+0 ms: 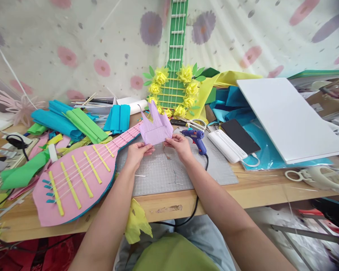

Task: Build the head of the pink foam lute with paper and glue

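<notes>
Lilac paper [156,130]: crepe, finely ribbed, matt.
Mat [169,175]: grey, matt, printed with a grid; thin glue threads lie on its surface.
Table [257,188]: pale wood, smooth, low sheen, with one chipped patch on the front edge.
Glue gun [196,137]: blue plastic, slightly glossy.
Power bank [227,146]: white plastic, ridged, satin.
Phone [238,135]: black, glossy face.
Board [288,116]: white, flat, smooth, matt; whether foam or card cannot be told.
Pink guitar [76,177]: matt sheet body, matt yellow strips, fine pale strings.
Crepe stacks [117,118]: teal and green paper, crinkled, dull.
Backdrop [73,37]: thin printed cloth, matt, creased.
</notes>
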Motion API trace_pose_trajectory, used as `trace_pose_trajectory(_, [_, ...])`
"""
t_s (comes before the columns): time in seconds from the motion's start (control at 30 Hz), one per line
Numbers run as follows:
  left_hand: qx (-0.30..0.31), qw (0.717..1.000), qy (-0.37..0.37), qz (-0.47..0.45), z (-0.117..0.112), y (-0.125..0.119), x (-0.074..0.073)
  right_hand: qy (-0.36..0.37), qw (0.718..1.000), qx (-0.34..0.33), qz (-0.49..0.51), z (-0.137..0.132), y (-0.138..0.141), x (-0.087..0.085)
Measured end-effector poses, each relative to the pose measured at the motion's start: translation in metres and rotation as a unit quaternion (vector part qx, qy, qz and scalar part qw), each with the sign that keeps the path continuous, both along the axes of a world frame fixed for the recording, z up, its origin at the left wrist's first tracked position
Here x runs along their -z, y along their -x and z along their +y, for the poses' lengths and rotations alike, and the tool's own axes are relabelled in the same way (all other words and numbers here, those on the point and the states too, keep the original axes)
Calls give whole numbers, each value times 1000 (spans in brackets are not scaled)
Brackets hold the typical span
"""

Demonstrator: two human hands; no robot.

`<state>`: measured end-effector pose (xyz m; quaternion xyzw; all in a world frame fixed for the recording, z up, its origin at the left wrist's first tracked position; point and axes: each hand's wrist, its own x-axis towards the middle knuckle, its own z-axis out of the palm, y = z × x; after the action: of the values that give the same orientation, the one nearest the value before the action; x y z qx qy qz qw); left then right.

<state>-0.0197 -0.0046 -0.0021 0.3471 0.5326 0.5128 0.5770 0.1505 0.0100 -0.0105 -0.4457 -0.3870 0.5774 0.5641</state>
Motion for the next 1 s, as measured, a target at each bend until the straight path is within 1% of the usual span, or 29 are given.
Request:
trace_pose_trajectory(0.1, [7, 1000, 5, -2, 0, 2, 3, 4, 1000, -10, 9, 0, 2, 1])
trace_pose_trajectory(0.17, [25, 1000, 9, 0, 0, 4, 3, 12, 1000, -4, 9, 1, 2, 2])
trace_pose_trajectory(0.27, [52, 999, -12, 6, 0, 4, 1, 16, 1000, 5, 9, 2, 3, 2])
trace_pose_trajectory(0.33, [39, 999, -31, -11, 0, 2, 1, 15, 1000, -5, 6, 0, 4, 1])
trace_pose_trajectory(0.47, [-40, 997, -47, -52, 2, -2, 5, 18, 998, -61, -20, -4, 7, -2])
trace_pose_trajectory(0.53, [-60, 996, -43, -50, 2, -3, 6, 17, 996, -78, -35, -4, 9, -1])
trace_pose_trajectory(0.6, [-59, 996, -36, -51, 2, -4, 6, 15, 996, -71, -43, -3, 10, 1])
trace_pose_trajectory(0.73, [-35, 997, -20, -66, 0, -4, 4, -1, 997, -49, -53, -1, 12, 8])
trace_pose_trajectory(0.83, [-44, 997, -20, -64, 1, -4, 4, -6, 996, -58, -61, 0, 15, 11])
trace_pose_trajectory(0.9, [-68, 996, -29, -60, 2, -3, 5, -9, 994, -69, -81, -2, 14, 6])
trace_pose_trajectory(0.93, [-83, 994, -32, -59, 2, -2, 5, -18, 992, -72, -105, -3, 12, 0])
trace_pose_trajectory(1.0, [-111, 991, -33, -63, 3, 1, 5, -55, 980, -67, -182, -5, 1, -19])
